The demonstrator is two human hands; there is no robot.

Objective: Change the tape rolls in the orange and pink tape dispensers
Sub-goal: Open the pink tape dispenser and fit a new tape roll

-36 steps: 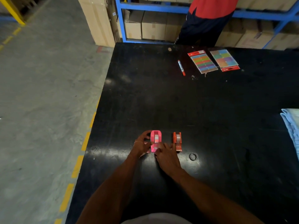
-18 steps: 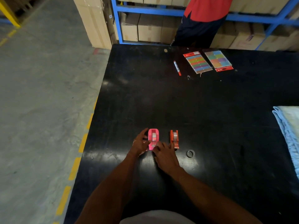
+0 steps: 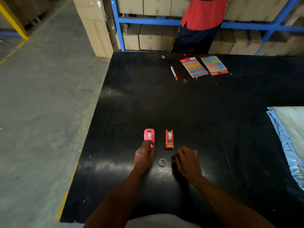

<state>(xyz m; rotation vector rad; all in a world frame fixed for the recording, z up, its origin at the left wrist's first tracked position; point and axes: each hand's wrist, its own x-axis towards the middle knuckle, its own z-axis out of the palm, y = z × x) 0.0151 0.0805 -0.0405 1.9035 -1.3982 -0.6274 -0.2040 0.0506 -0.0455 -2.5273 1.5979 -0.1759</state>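
The pink tape dispenser (image 3: 149, 135) and the orange tape dispenser (image 3: 169, 139) stand side by side on the black table (image 3: 205, 112), each with a pale tape roll inside. My left hand (image 3: 144, 155) reaches forward, its fingers closed over the near end of the pink dispenser. My right hand (image 3: 187, 160) lies low over the table, just right of and nearer to me than the orange dispenser, with its fingers spread and nothing in it. A small dark ring (image 3: 162, 162) lies on the table between my two hands.
At the far side lie a red marker (image 3: 174, 72) and two packs of coloured sticky tabs (image 3: 194, 67) (image 3: 213, 65). A folded blue cloth (image 3: 289, 137) covers the right edge. A person in a red top (image 3: 202, 15) stands by blue shelving with cartons. The table's left edge drops to concrete floor.
My right hand has left the pink dispenser and drawn back to the right, past the orange one. The small ring, earlier right of that hand, now lies between my hands. My left hand stays on the pink dispenser.
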